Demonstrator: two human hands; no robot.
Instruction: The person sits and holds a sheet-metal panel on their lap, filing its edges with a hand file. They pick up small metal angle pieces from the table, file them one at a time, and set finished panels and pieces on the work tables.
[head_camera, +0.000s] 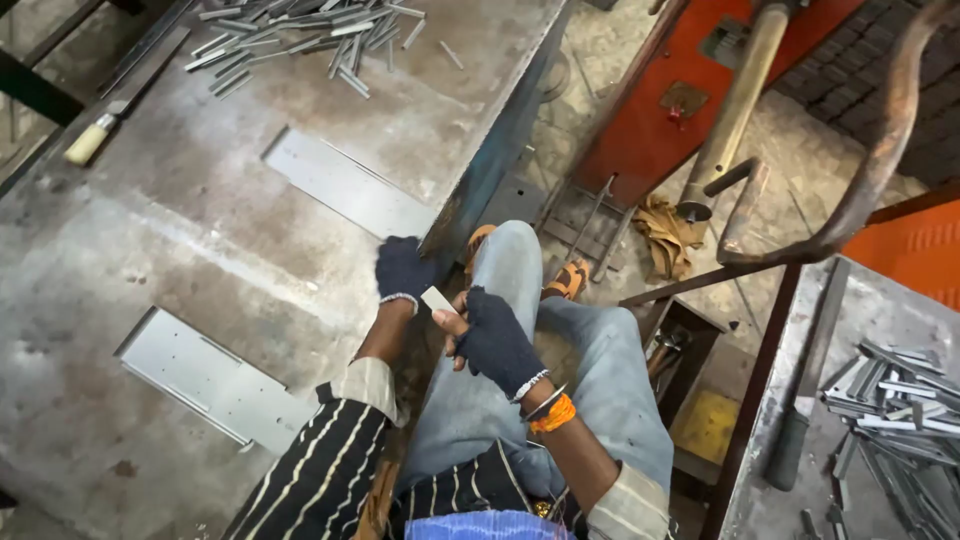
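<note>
Small Strip Held Between Two Gloved Hands

Right at mid-frame, the small flat pale metal strip sits above the seated person's lap, long axis slanting from upper left to lower right. The right hand, in a dark fingerless glove, pinches its lower end. The left hand, gloved alike, is curled shut at the upper end, by the grey steel worktable edge.

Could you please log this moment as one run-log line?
left hand: gloved, at worktable edge | right hand: gloved, pinching small metal strip | nearby: flat metal plates, strip pile
</note>
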